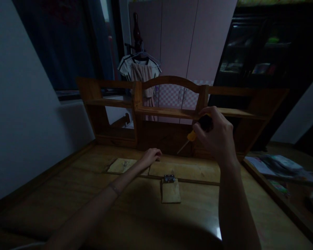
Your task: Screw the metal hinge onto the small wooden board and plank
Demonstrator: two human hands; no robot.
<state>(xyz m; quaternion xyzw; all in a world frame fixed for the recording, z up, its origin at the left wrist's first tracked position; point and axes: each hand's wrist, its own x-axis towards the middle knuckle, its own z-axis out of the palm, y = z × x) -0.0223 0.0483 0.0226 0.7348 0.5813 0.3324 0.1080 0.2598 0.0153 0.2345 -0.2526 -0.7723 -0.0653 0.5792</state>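
Observation:
My right hand [216, 130] is raised over the desk, its fingers closed around the handle of a screwdriver [191, 136]. The handle is yellow and black, and the metal shaft points down and to the left, clear of the wood. Palm down, my left hand [151, 157] rests on the back edge of a long wooden board [186, 171], fingers loosely bent. A small dark metal hinge [169, 178] joins that board to a small square wooden piece [171, 191]. Left of it lies another pale, rough wooden piece [120, 165], partly behind my left forearm.
A wooden shelf unit [169, 111] with several compartments stands at the back of the desk [99, 198]. Behind are pink cabinet doors [177, 41] and clothes on a stand [141, 71]. Papers [279, 165] lie on a lower surface at the right. The room is dim.

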